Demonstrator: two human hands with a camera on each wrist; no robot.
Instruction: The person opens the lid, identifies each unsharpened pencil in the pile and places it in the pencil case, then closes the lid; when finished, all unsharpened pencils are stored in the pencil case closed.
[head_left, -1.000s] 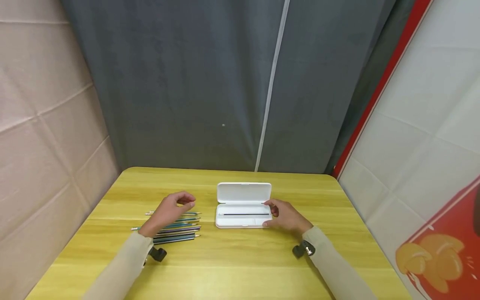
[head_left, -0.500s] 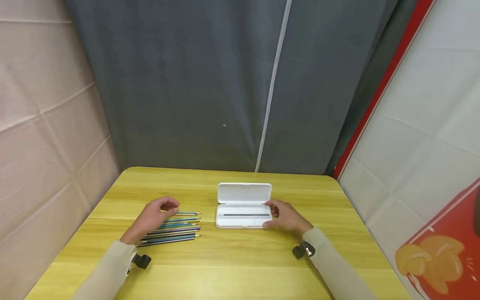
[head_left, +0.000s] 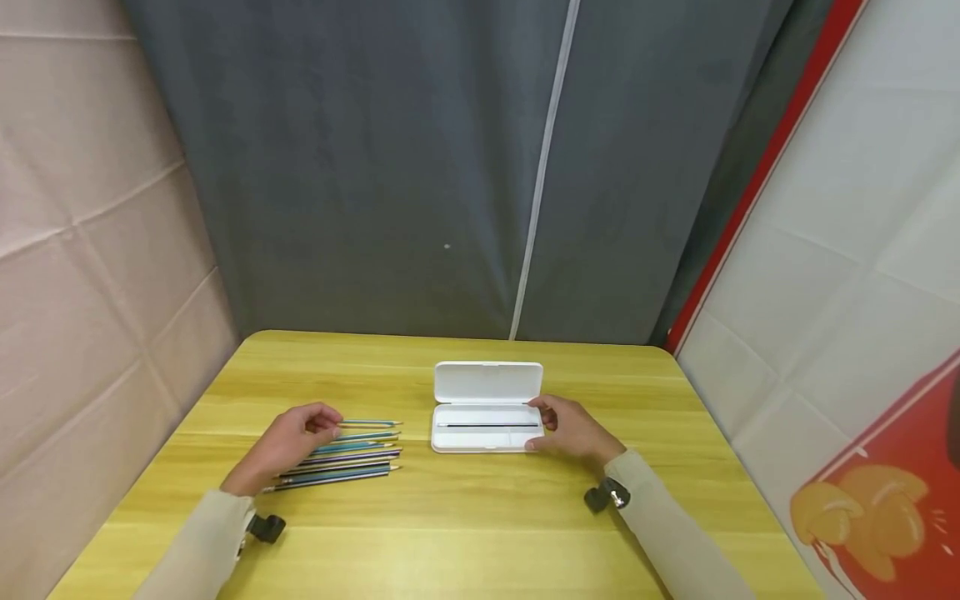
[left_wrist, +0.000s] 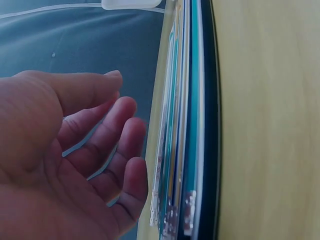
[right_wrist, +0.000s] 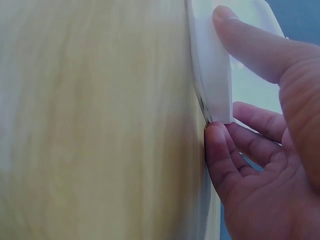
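pencils (head_left: 345, 451) lie in a row on the yellow counter (head_left: 465, 517), left of the open white case (head_left: 486, 408). no readable print on either. left hand (head_left: 288, 440) hangs over their blunt ends, fingers loose, gripping nothing. right hand (head_left: 572, 429) pinches the case's right end; one dark pencil (head_left: 487, 425) inside.

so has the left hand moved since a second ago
Yes. The left hand has drawn back toward the person and leftward, away from the open white plastic pencil case, which has stayed put, and now sits over the row of coloured pencils.
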